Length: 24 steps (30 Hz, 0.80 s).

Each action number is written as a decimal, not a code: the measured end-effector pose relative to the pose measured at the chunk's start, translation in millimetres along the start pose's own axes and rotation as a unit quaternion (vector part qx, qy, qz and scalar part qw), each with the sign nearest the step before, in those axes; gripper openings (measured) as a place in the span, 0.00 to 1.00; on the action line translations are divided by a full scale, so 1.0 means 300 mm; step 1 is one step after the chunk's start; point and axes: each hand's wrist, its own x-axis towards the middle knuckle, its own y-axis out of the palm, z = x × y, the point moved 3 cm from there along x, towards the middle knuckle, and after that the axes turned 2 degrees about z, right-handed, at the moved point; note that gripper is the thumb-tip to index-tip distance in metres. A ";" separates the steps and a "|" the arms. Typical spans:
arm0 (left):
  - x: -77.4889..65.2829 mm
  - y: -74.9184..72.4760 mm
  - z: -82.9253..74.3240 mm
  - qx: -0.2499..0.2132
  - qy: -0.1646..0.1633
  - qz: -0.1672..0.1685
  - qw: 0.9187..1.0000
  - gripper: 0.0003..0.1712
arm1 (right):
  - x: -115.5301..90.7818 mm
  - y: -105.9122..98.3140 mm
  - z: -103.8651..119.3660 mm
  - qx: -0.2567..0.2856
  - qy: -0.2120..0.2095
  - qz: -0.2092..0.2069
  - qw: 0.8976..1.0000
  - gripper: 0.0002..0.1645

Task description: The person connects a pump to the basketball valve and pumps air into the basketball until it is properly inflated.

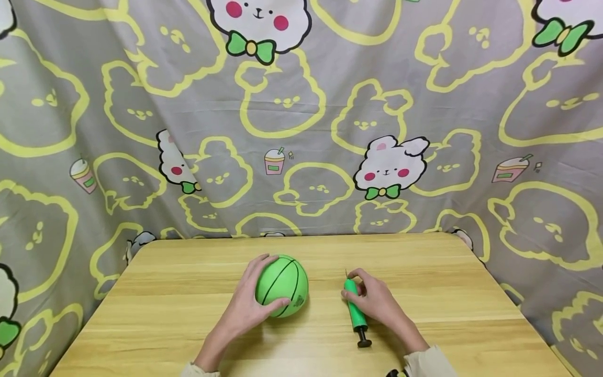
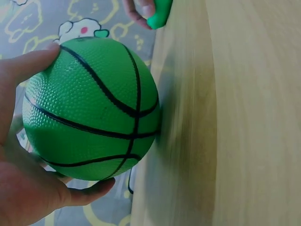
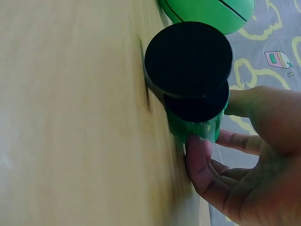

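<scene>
A small green basketball (image 1: 282, 285) with black lines sits left of centre on the wooden table. My left hand (image 1: 247, 301) grips it from the left, fingers over the far side and thumb across the near side; the left wrist view shows its pebbled surface. To the right, my right hand (image 1: 374, 298) holds a green hand pump (image 1: 356, 313) by its barrel, thumb on one side and fingers on the other. The pump's thin needle points away from me. Its black handle (image 3: 188, 59) faces the right wrist camera and hides part of the barrel.
The light wood table (image 1: 165, 298) has its far edge close to a grey curtain (image 1: 301, 115) printed with yellow outlines and white cartoon animals. A gap of bare table lies between the ball and the pump. A dark object (image 1: 398, 373) shows at the right cuff.
</scene>
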 end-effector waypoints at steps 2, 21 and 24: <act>0.000 0.001 -0.002 0.005 0.003 0.003 1.000 0.54 | 0.000 -0.001 0.002 0.001 0.002 0.001 1.000 0.25; -0.002 0.044 -0.028 0.001 0.025 0.003 1.000 0.57 | 0.000 0.001 0.009 0.001 -0.006 0.005 1.000 0.25; -0.003 0.045 -0.026 0.005 0.029 0.014 0.999 0.58 | -0.003 0.002 0.007 0.003 -0.005 0.005 1.000 0.24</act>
